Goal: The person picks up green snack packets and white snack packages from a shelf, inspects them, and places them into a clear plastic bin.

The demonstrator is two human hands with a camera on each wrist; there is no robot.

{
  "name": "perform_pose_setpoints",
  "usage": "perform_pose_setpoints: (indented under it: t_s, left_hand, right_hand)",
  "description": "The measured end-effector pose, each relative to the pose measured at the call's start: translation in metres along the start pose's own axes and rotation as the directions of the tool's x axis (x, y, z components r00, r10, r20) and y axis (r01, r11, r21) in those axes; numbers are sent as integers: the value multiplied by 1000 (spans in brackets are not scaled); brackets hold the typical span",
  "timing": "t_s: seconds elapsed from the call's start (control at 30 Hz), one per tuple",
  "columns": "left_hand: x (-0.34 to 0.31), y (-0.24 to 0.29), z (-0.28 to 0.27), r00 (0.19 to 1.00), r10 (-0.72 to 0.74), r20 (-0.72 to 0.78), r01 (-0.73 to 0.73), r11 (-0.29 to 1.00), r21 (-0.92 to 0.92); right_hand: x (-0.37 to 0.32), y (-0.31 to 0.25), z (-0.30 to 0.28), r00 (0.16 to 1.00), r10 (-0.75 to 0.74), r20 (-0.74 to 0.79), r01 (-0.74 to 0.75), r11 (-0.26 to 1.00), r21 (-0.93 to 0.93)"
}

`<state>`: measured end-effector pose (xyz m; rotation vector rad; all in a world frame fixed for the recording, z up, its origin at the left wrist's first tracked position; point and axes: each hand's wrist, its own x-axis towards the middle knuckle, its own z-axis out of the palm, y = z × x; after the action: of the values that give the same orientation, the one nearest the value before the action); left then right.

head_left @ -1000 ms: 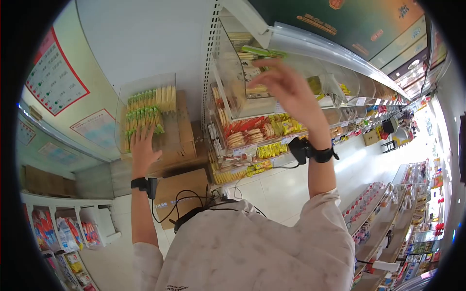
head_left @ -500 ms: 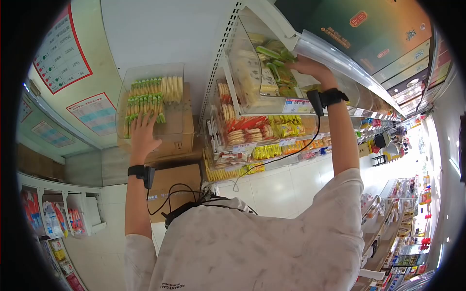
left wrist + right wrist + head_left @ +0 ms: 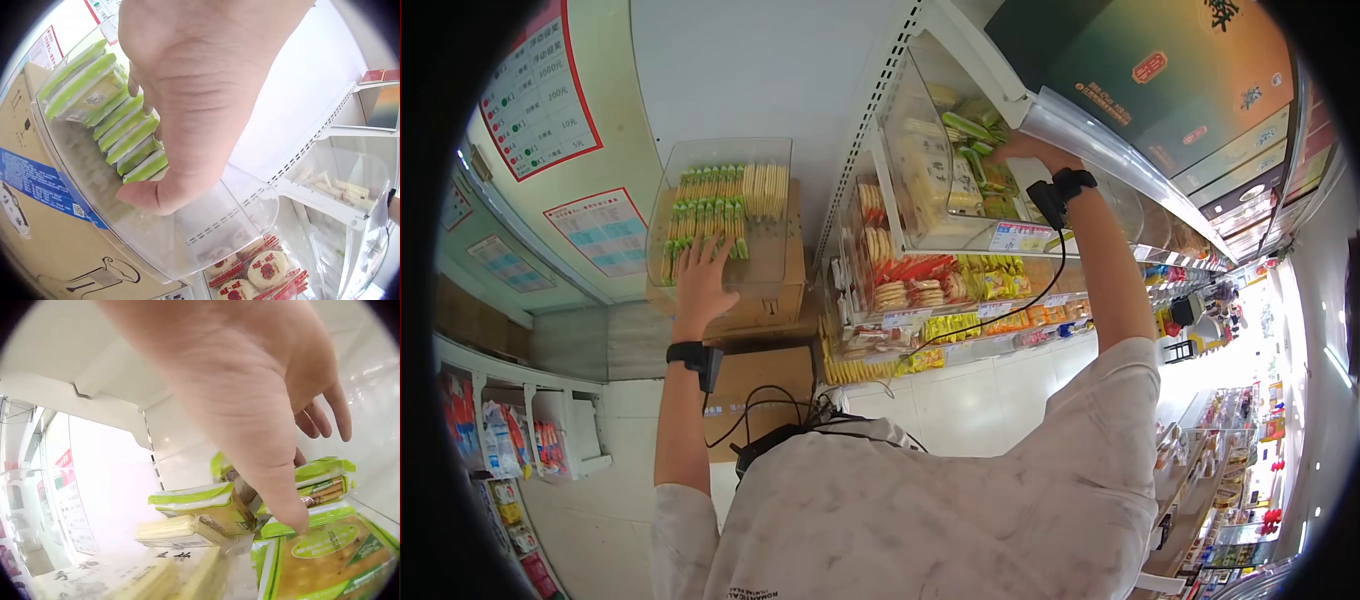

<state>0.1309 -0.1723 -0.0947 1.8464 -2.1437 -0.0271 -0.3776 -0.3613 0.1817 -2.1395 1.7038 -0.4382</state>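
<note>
In the head view my left hand (image 3: 703,285) lies with spread fingers over rows of green-topped packets (image 3: 712,215) in a clear bin. The left wrist view shows that hand (image 3: 194,106) on the near side of the packets (image 3: 128,134), its thumb extended over the bin. My right hand (image 3: 1040,152) reaches into a clear bin on the upper shelf. Seen from the right wrist, this hand (image 3: 250,400) has its thumb at a green-edged cracker packet (image 3: 331,547); the other fingers hang loosely, one partly hidden behind the packets. Pale packs (image 3: 178,531) lie beside them.
Cardboard boxes (image 3: 765,385) stand under and below the left bin. Lower shelves hold red and yellow snack packs (image 3: 915,275). A clear shelf front (image 3: 1120,165) runs beside my right forearm, and a cable hangs from that wrist.
My right hand has moved from in front of the upper shelf into its bin, among the green packets. The left hand stays over its packets while the head view has shifted.
</note>
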Motion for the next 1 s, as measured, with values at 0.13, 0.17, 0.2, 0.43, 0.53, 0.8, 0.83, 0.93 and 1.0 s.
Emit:
perform_pose_setpoints:
  t_s: [0.13, 0.17, 0.2, 0.43, 0.53, 0.8, 0.83, 0.93, 1.0]
  left_hand:
    - [1, 3, -4, 1000, -12, 10, 12, 1000, 3]
    - [0, 4, -6, 1000, -17, 12, 17, 1000, 1]
    - [0, 3, -6, 1000, -21, 17, 21, 1000, 0]
    - [-1, 3, -3, 1000, -19, -11, 19, 1000, 3]
    - [-1, 3, -2, 999, -11, -32, 11, 1000, -5]
    - [0, 1, -3, 1000, -1, -12, 1, 999, -37]
    - [0, 1, -3, 1000, 0, -5, 0, 999, -38]
    - [2, 4, -6, 999, -9, 46, 10, 1000, -18]
    - [-1, 4, -11, 999, 10, 44, -10, 1000, -7]
  right_hand:
    - [9, -4, 9, 1000, -24, 2, 24, 1000, -15]
    - [12, -5, 10, 999, -32, 5, 32, 999, -16]
    - [15, -7, 12, 999, -36, 6, 36, 999, -17]
    - [8, -15, 6, 998, -54, 37, 56, 997, -49]
    - [-9, -15, -8, 996, -48, 73, 53, 995, -82]
    - [-55, -23, -15, 977, -213, -22, 196, 930, -311]
    - [-62, -18, -10, 943, -315, -107, 254, 890, -379]
    - [-84, -11, 7, 729, -606, -319, 331, 719, -611]
    - [-119, -36, 16, 865, -355, -355, 117, 830, -545]
